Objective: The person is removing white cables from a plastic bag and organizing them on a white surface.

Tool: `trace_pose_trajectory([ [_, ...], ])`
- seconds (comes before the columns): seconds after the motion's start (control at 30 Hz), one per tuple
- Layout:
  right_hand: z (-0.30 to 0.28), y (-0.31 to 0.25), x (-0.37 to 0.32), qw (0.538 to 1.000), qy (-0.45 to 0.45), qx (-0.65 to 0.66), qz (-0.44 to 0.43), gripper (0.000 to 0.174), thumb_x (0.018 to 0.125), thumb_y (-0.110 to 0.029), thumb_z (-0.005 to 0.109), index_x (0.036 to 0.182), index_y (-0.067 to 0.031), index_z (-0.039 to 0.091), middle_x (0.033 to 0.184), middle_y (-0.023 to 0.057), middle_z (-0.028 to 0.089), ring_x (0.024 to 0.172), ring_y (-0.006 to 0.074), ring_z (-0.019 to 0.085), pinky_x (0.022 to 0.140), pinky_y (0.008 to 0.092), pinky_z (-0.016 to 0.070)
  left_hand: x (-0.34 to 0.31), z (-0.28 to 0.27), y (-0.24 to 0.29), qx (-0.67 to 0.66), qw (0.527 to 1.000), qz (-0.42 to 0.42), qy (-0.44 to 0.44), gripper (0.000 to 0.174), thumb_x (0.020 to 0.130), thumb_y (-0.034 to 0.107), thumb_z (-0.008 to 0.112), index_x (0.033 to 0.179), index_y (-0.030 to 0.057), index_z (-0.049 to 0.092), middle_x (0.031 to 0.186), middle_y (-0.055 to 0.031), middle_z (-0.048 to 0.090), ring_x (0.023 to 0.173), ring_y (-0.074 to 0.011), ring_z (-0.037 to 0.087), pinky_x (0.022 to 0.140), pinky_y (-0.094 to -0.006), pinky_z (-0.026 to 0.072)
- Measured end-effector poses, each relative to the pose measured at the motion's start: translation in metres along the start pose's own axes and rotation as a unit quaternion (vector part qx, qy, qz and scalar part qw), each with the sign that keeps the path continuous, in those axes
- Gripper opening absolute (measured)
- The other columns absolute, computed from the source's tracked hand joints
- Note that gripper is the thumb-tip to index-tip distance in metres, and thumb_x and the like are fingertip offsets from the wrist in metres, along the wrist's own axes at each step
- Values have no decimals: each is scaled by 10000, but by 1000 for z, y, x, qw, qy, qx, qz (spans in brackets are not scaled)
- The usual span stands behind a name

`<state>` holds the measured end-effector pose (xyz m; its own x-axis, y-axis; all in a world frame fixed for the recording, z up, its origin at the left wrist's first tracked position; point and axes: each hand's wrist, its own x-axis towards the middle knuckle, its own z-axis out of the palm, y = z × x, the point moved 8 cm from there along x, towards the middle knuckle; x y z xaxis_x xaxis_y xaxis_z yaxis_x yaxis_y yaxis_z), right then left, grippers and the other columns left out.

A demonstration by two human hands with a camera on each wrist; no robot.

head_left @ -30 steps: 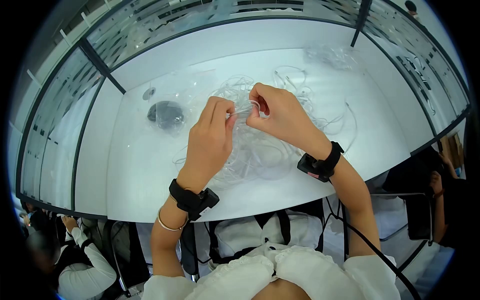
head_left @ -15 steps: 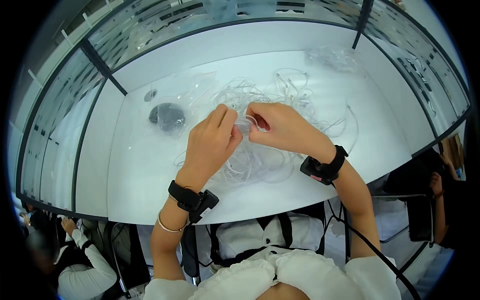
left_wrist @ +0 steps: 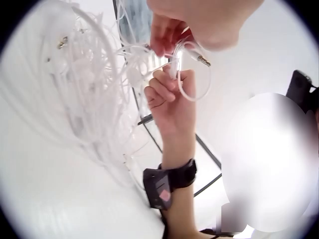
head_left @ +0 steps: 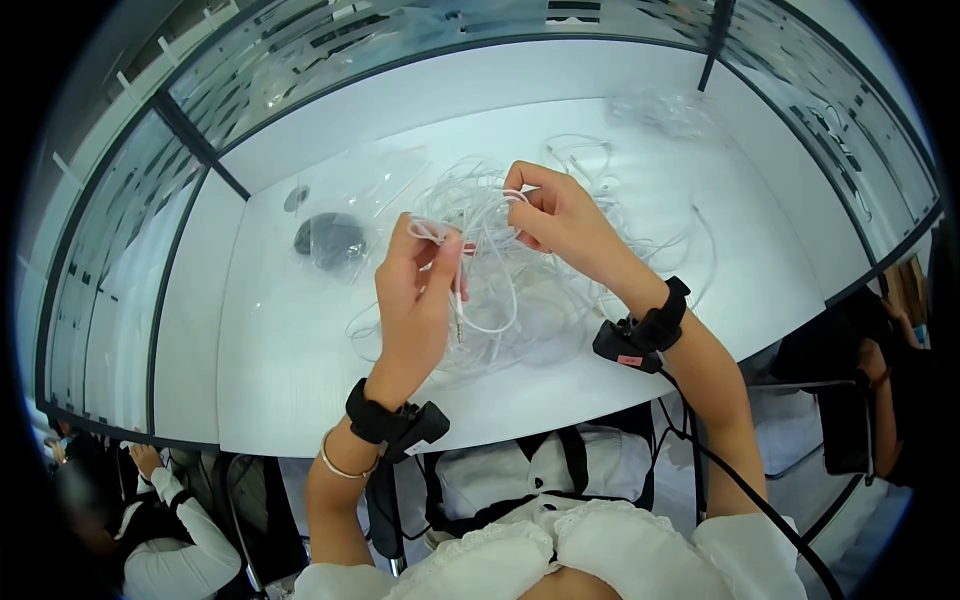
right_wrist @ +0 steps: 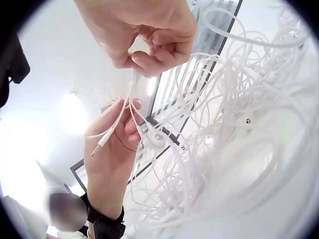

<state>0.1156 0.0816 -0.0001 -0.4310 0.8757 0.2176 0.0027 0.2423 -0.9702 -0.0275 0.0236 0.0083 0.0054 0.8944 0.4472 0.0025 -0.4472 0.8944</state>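
Note:
My left hand pinches a looped bundle of white earphone cable between thumb and fingers. To its right and slightly higher, my right hand pinches another part of white cable at its curled fingertips. In the right wrist view a metal-tipped plug and an earbud hang by the left hand. Under and behind both hands lies a tangled heap of white cables, with several plugs and earbuds in it.
A dark round object in a clear plastic bag lies on the left of the white table, a small grey disc behind it. Crumpled clear plastic is at the back right. Low panels surround the table.
My hands have moved apart, the right one up and away. The left hand has turned, showing its thumb and the held loop. A cable loop and a plug now hang between them.

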Motion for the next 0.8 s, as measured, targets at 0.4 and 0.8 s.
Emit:
trace_pose_trajectory([
  [0.4,21,0,-6,979,-57,-184,-60,203,853,-220,559,815,-25,514,681,50,498,595,114,434,552,284,353,6,-12,-17,-17,999,-22,35,182,983,186,511,970,13,565,830,-38,579,706,-101,526,681,-239,428],
  [0.8,4,-16,-9,988,46,-104,-104,151,869,-130,517,856,-3,597,643,59,540,582,139,471,544,277,363,6,-1,-37,-201,970,-134,-27,177,978,175,493,976,18,577,904,-77,634,750,-164,628,721,-282,500],
])
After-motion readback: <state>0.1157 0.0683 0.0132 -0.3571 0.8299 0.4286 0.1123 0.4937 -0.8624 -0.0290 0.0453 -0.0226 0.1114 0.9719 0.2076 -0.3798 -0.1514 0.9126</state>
